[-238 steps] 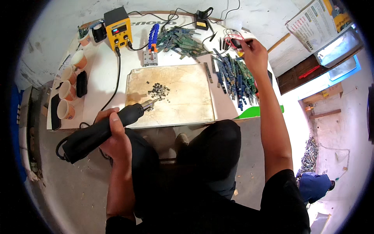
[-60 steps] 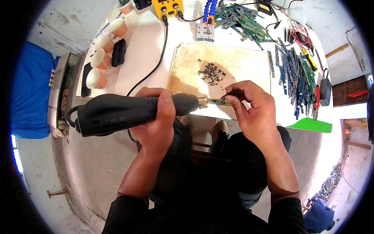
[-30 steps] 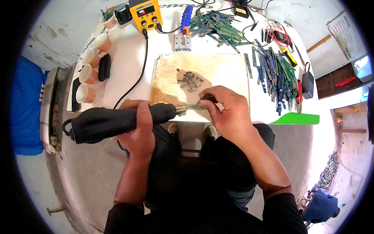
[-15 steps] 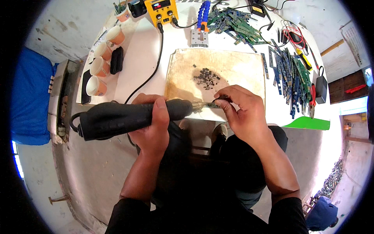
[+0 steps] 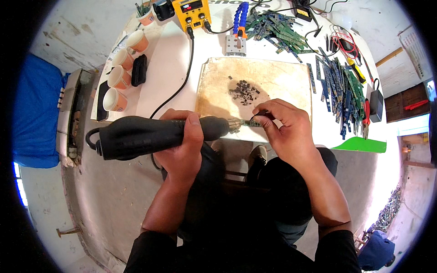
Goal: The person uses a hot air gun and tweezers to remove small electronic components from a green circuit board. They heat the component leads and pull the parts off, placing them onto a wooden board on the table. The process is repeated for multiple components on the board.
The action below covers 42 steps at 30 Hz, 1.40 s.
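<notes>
My left hand is wrapped round the black handle of a hot-air gun, which lies nearly level and points right. Its metal nozzle meets the end of a narrow green circuit board strip. The fingers of my right hand pinch the other end of that strip. A dark thin piece also shows between the fingers; its kind is hidden. Just beyond both hands, a heap of small black chips lies on a worn tan board.
A yellow hot-air station stands at the back, its black cable running toward me. Paper cups line the left edge. Circuit board strips are piled right, near red-handled pliers. A metal block sits behind the board.
The whole view has shifted slightly. The hot-air gun has moved a little to the right, its rear end a bit higher. Both hands keep their hold.
</notes>
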Motion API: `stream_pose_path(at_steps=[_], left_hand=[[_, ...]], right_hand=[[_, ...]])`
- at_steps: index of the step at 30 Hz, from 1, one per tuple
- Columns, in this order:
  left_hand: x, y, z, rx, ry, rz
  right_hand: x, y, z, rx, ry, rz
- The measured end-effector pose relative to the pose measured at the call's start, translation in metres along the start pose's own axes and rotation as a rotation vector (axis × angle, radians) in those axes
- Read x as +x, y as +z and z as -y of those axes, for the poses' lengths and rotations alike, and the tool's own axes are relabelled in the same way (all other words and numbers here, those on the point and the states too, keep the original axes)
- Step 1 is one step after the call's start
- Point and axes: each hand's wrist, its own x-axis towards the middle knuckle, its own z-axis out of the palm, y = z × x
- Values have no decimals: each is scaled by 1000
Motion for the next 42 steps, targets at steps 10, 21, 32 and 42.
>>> stream_pose_path(at_steps=[10,21,32,42], left_hand=[[-1,-2,6,120,2,-21],[1,-4,8,124,26,-2],[0,-2,8,137,-5,-38],[1,-2,6,100,14,-9]], right_hand=[[-1,3,-3,34,-21,7],[0,3,-3,13,-37,2],[-1,4,-4,33,-26,-10],[-1,3,-1,37,2,7]])
